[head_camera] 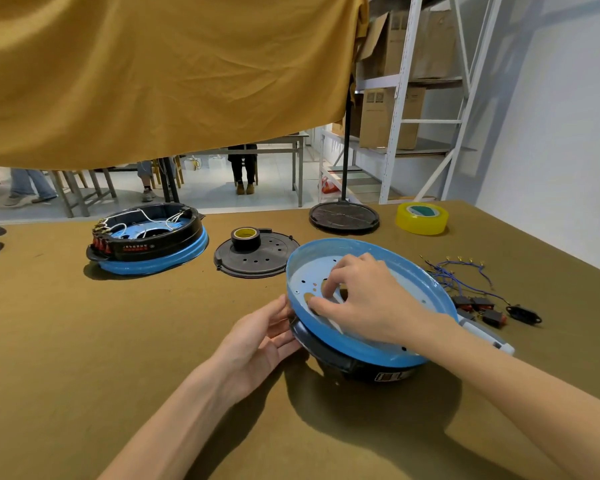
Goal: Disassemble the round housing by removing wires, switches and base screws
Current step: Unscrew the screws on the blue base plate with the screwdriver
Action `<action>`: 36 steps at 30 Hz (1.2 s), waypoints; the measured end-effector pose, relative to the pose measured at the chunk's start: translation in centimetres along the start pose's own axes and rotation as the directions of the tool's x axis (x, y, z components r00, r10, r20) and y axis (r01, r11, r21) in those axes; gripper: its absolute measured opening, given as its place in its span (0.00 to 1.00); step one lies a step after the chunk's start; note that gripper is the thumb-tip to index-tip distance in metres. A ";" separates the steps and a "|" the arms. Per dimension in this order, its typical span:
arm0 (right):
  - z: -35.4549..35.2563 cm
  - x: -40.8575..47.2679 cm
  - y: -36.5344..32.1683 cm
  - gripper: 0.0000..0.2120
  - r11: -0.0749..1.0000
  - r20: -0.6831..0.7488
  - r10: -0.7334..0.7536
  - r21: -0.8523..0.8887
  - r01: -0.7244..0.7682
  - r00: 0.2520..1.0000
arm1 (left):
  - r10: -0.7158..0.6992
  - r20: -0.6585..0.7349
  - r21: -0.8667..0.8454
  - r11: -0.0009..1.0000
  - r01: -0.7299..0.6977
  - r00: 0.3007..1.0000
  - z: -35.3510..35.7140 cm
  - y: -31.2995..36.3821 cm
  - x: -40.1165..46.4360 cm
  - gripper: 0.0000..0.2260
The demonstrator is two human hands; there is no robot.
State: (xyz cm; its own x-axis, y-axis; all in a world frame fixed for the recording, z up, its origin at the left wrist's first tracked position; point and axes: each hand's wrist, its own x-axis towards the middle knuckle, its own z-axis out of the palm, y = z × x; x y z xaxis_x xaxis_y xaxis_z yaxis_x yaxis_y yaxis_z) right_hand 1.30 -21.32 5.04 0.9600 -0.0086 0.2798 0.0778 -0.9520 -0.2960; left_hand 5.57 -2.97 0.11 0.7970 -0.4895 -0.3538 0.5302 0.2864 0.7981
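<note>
A round housing, blue pan on a black ring (329, 348), is tilted up in front of me. Its blue rim (340, 245) faces up and the perforated plate inside shows. My left hand (260, 337) presses flat against the housing's left side with straight fingers. My right hand (364, 299) reaches into the pan, its fingers curled through the holes in the plate. Removed blue wires (458, 275) and several switches (478, 308) lie on the table to the right. A white tool handle (487, 336) sticks out behind my right wrist.
A second housing with white wires and red switches (148, 239) sits at the back left. A black perforated lid (257, 258) carries a black tape roll (246, 237). A black round base (343, 216) and a yellow tape roll (422, 218) stand at the back. An ochre cloth hangs overhead.
</note>
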 end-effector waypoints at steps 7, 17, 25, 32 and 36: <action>0.5 0.1 0.1 0.13 0.990 -0.079 -0.070 0.120 0.079 0.994 | 0.066 -0.032 0.058 0.996 -0.064 0.997 0.3 0.2 -0.2 0.26; 0.9 2.4 -0.2 0.05 0.950 -0.103 -0.165 0.250 0.187 0.981 | 0.001 0.060 -0.048 0.999 0.002 0.998 -0.1 0.8 -0.5 0.26; -2.1 3.8 -1.8 0.05 0.951 0.202 -0.293 -0.042 0.307 0.935 | 0.054 0.024 0.057 0.997 -0.055 0.998 0.1 0.6 0.1 0.24; -3.3 4.4 -2.7 0.10 0.894 0.376 -0.267 -0.247 0.374 0.887 | 0.061 -0.004 0.071 0.996 -0.061 0.998 -0.1 0.1 0.6 0.22; -4.0 4.7 -2.1 0.10 0.896 0.354 -0.290 -0.226 0.383 0.889 | 0.080 -0.008 0.080 0.994 -0.079 0.997 0.1 -0.2 0.7 0.22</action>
State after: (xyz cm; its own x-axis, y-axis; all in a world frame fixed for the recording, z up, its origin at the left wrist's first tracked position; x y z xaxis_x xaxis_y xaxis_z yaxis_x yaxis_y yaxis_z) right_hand 4.58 -20.58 10.65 0.9261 0.3771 0.0117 0.3762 -0.9253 0.0485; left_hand 5.98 -3.42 -0.29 0.8393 -0.4582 -0.2927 0.4405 0.2575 0.8600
